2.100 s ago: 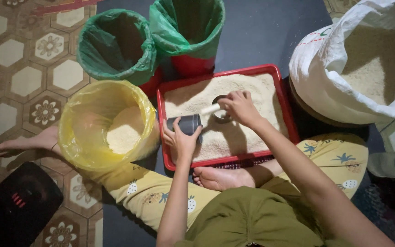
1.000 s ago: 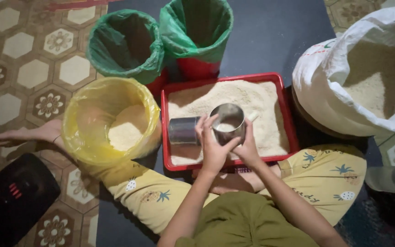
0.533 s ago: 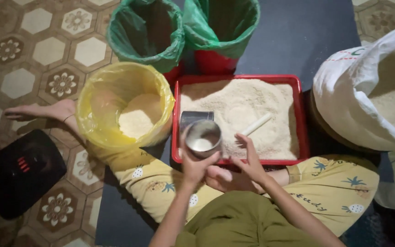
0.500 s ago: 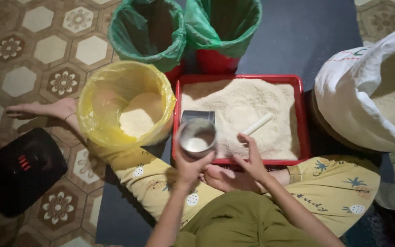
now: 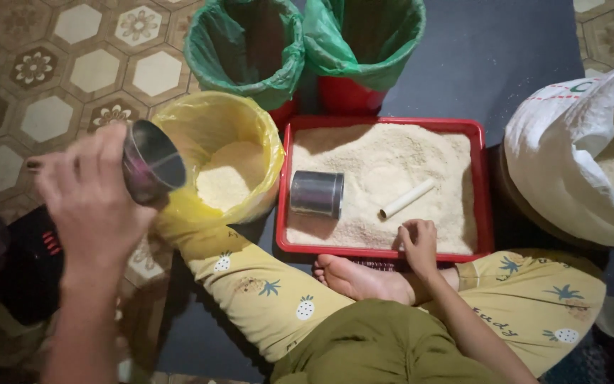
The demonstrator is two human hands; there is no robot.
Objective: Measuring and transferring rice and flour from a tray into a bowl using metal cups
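Yellow bag (image 5: 216,153) beside red tray (image 5: 385,252), green bins (image 5: 246,46) behind.

Yellow pineapple-print trousers (image 5: 271,291), olive top (image 5: 385,348)

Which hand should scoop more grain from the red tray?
Probably the left hand: it holds the metal cup, tipped by the yellow bag. The right hand rests empty on the red tray rim.

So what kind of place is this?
Probably a home floor used for packing grain: patterned floor tiles, a red tray of pale grain, a big white sack, and bag-lined buckets.
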